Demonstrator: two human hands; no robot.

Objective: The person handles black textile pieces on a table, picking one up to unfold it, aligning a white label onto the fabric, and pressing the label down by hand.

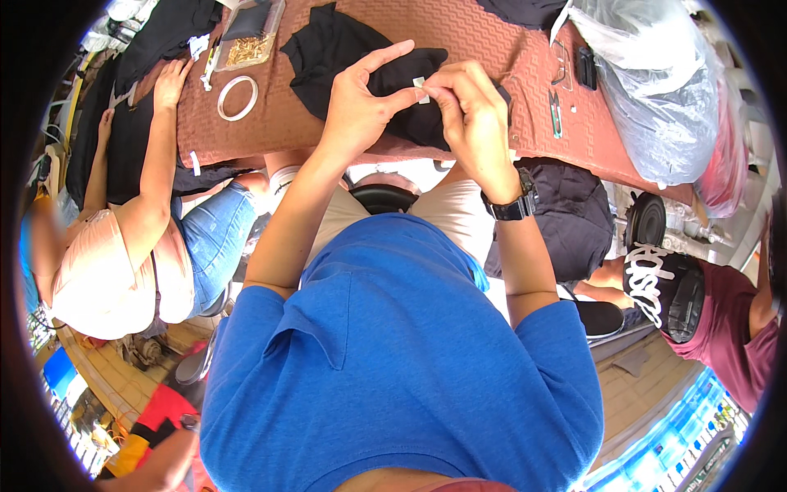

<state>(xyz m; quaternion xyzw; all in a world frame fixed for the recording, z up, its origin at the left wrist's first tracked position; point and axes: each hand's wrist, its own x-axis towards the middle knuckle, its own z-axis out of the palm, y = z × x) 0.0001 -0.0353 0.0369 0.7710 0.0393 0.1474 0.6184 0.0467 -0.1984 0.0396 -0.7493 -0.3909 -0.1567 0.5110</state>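
A black garment (332, 51) lies spread on the brown-covered table in front of me. A small white label (423, 99) shows against it between my two hands. My left hand (361, 102) comes in over the garment, its index finger stretched out away from the thumb. The left thumb tip touches or almost touches the label; the other left fingers are hidden. My right hand (471, 115), with a black watch on its wrist, is closed in a pinch at the label's edge.
Toward the left are a white ring (238, 98) and a clear box (250, 45) of small golden pieces. Green-handled thread snips (557, 115) and a large plastic bag (656, 90) lie on the right. A co-worker's hand (170, 82) rests on the table's left edge.
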